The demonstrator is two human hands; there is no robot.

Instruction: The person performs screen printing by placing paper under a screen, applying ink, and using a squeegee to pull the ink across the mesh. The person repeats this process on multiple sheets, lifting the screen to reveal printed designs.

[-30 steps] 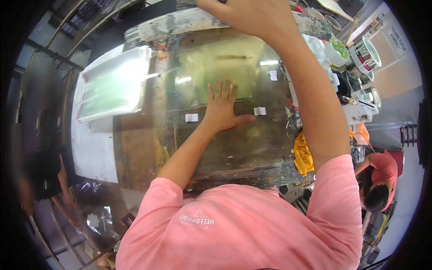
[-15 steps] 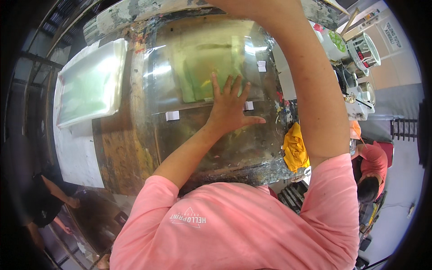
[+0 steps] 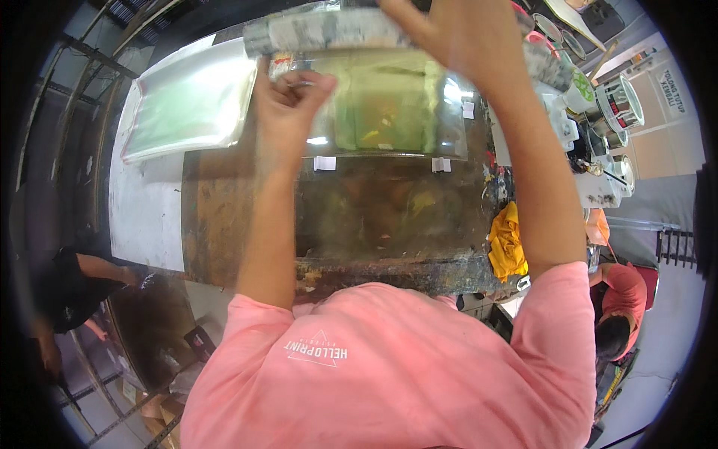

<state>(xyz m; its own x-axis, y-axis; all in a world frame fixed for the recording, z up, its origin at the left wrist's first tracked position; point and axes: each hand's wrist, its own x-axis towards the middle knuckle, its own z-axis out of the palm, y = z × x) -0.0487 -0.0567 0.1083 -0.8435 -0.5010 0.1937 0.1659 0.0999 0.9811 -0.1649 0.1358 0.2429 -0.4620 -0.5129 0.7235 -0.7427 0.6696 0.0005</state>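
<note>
My left hand (image 3: 290, 105), slightly blurred, is raised by the left edge of a clear glossy sheet (image 3: 385, 112) with a greenish area in its middle. Its fingers curl inward, and whatever they may hold cannot be made out. At the top, my right hand (image 3: 475, 45) lies across a thick paint-stained grey-white bar (image 3: 321, 34) with its thumb stretched leftward. Its other fingertips are out of view, so its grip cannot be told. Small white tabs (image 3: 324, 163) sit around the sheet on the dark stained tabletop (image 3: 359, 217).
A stack of clear sheets (image 3: 194, 97) lies on a white board (image 3: 146, 217) at the left. A yellow cloth (image 3: 508, 239) lies at the right edge, below tubs (image 3: 619, 103) and containers. One person (image 3: 624, 292) is at the right, another (image 3: 67, 280) at the left.
My left hand has lifted off the clear sheet, moved left and curled its fingers. My right hand has come down into view over the bar. The whole view has shifted.
</note>
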